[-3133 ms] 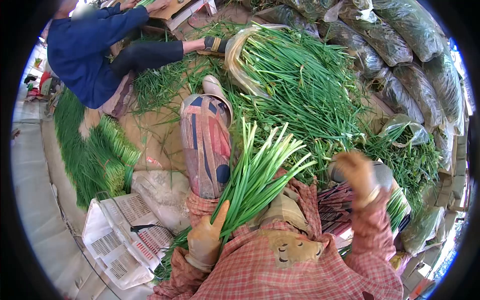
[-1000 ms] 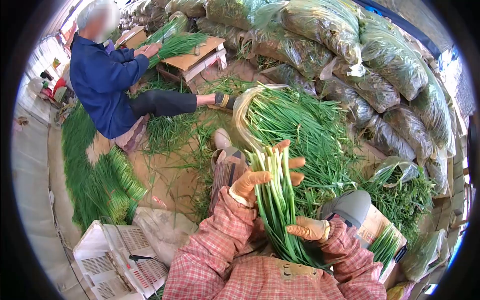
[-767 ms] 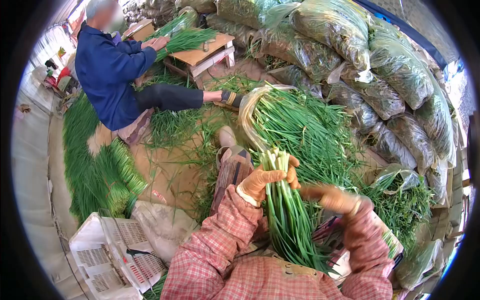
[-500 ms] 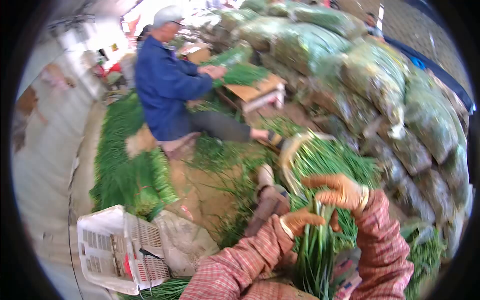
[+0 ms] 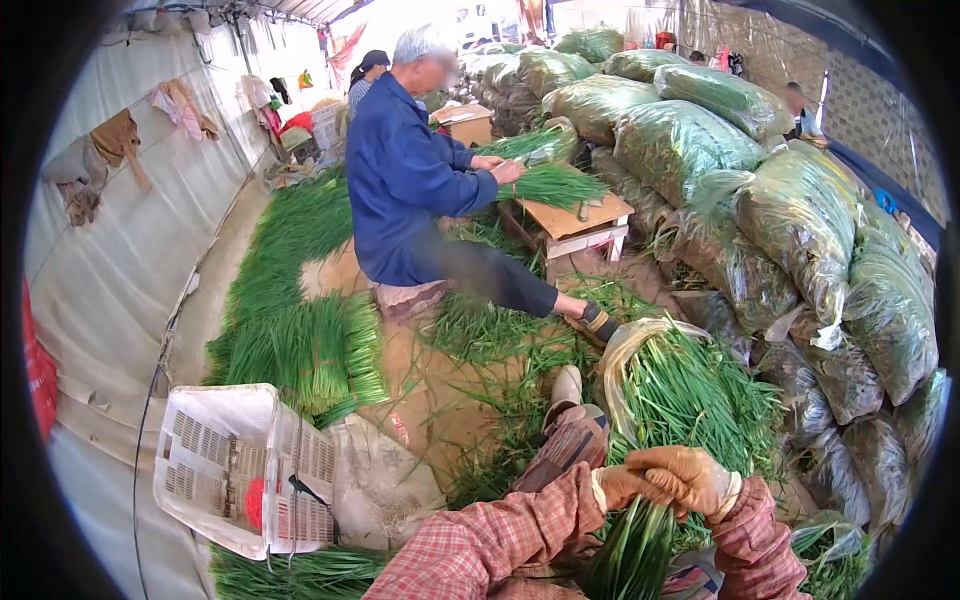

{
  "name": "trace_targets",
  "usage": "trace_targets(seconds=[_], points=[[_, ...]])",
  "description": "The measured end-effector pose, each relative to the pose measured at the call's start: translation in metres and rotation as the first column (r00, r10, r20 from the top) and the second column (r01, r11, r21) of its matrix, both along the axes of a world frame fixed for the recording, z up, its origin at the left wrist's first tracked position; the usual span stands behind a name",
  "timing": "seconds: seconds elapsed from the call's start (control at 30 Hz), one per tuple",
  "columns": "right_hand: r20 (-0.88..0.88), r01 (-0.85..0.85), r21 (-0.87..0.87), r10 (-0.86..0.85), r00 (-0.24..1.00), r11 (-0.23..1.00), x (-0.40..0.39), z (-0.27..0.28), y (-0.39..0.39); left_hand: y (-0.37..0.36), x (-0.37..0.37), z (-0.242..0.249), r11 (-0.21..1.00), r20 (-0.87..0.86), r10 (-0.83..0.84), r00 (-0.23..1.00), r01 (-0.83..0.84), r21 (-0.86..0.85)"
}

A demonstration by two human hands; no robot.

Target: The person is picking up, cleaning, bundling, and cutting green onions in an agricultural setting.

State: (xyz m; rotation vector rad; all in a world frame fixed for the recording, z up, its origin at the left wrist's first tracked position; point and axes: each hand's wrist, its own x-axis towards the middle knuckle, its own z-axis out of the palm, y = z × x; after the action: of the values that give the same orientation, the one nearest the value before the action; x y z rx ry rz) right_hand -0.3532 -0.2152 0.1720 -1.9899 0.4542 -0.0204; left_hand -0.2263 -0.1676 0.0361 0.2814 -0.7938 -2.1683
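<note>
Hands: left hand (image 5: 622,487) and right hand (image 5: 690,475) both closed on the upper end of a green bunch (image 5: 635,548). Bunch is long, thin, dark green leaves hanging down, low in view over the lap, just this side of an open plastic bag (image 5: 621,372) of loose greens. Floor (image 5: 440,420) is brown, littered with stalks; tied bundles (image 5: 335,350) at left, white crate (image 5: 215,470) nearer me. Person in blue (image 5: 405,165) sits beyond, both hands on greens at a low tabletop (image 5: 590,215). Stuffed sacks (image 5: 800,220) piled at right. Pose: forearms angle in from both sides, fingers overlapping, right hand partly over left.
</note>
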Motion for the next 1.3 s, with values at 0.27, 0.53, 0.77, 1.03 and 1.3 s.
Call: trace_targets(seconds=[0.27, 0.53, 0.77, 1.03, 1.3], points=[[0.366, 0.302, -0.372, -0.161, 0.917, 0.878, -0.027, -0.002, 0.016, -0.008, 0.002, 0.069, 0.817, -0.065, 0.418, 0.906, -0.406, -0.409], [0.491, 0.817, 0.324, -0.823, 0.286, 0.477, -0.163, -0.03, 0.041, -0.091, 0.113, 0.172, 0.363, -0.173, 0.834, 0.524, -0.757, -0.543], [0.328, 0.796, 0.455, -0.906, 0.266, 0.398, -0.188, -0.119, 0.091, -0.126, 0.117, 0.175, 0.136, -0.122, 0.942, 0.312, -0.689, -0.711], [0.221, 0.691, 0.627, -0.933, 0.283, 0.358, -0.157, -0.122, 0.089, -0.103, 0.155, 0.179, 0.349, -0.21, 0.826, 0.522, -0.768, -0.536], [0.7, 0.839, 0.069, -0.626, 0.345, 0.54, -0.046, -0.01, 0.032, -0.086, 0.088, 0.177, 0.55, -0.147, 0.756, 0.638, -0.74, -0.387]])
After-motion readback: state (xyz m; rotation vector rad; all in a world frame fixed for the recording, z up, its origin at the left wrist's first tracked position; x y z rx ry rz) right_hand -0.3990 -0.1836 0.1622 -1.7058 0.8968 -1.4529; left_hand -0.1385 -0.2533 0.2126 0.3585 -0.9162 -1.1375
